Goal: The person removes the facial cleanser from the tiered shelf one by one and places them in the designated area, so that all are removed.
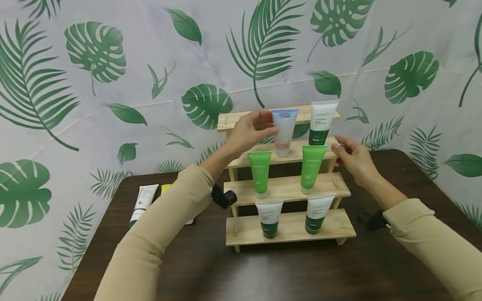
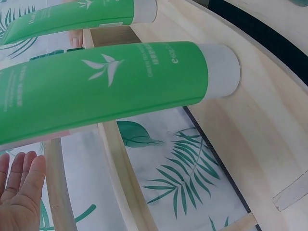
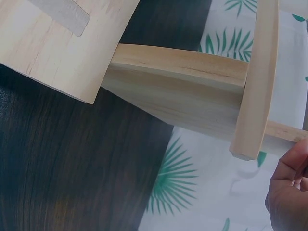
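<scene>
My left hand [image 1: 250, 130] is at the left edge of a pale blue-and-pink squeeze tube [image 1: 285, 133], thumb touching its side. That tube stands cap down on an upper tier of a stepped wooden rack [image 1: 290, 231]. In the left wrist view, the left fingers [image 2: 21, 178] look straight, beyond a green tube [image 2: 144, 72]. To the right on the same tier stands a white-and-dark-green tube [image 1: 322, 120]. My right hand [image 1: 356, 159] grips the rack's right end at that tier with curled fingers, partly cut off in the right wrist view.
Two green tubes, including one at the right [image 1: 312, 167], stand on the tier below, and two white-and-green tubes [image 1: 270, 216] on the lowest. Left on the dark table [image 1: 238, 281] lie a white tube [image 1: 144, 202] and a yellow item [image 1: 165, 188]. A leaf-print cloth [image 1: 140, 60] hangs behind.
</scene>
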A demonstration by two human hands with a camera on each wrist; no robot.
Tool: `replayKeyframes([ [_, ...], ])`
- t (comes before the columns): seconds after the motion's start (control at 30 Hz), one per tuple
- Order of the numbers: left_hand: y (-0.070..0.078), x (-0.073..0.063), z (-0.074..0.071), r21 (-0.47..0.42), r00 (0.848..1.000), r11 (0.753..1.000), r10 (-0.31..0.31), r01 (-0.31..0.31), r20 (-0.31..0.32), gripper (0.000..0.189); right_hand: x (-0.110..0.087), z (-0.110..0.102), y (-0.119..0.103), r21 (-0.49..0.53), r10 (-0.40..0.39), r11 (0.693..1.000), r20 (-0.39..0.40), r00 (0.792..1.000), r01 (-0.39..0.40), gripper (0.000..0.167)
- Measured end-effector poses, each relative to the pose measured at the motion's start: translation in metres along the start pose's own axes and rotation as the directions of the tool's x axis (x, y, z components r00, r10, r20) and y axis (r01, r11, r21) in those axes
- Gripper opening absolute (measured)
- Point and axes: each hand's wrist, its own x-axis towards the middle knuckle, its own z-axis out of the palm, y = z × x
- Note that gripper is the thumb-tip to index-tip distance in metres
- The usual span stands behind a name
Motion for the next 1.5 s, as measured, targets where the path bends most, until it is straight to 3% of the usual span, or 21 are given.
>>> replayKeyframes([
  [0.27,-0.002,0.006,0.004,0.026,1.000,0.999,-0.026,0.026,-0.001,0.038,-0.002,0.000,0.001,0.018,-0.017,1.000,0.010,1.000,0.016,0.058],
  [0.97,-0.006,0.007,0.006,0.049,1.000,0.999,0.004,-0.003,-0.015,0.027,-0.002,-0.002,0.000,0.005,-0.014,1.000,0.012,1.000,0.014,0.058],
  [1.33,-0.004,-0.006,-0.012,0.013,0.994,1.000,0.021,-0.019,-0.111,0.031,0.000,-0.001,0.001,0.012,-0.008,1.000,0.008,1.000,0.007,0.058],
  [1.5,-0.005,-0.017,-0.025,-0.024,0.989,0.998,0.055,-0.059,-0.141,0.032,0.001,0.000,0.002,0.008,-0.009,1.000,0.005,1.000,0.009,0.058],
])
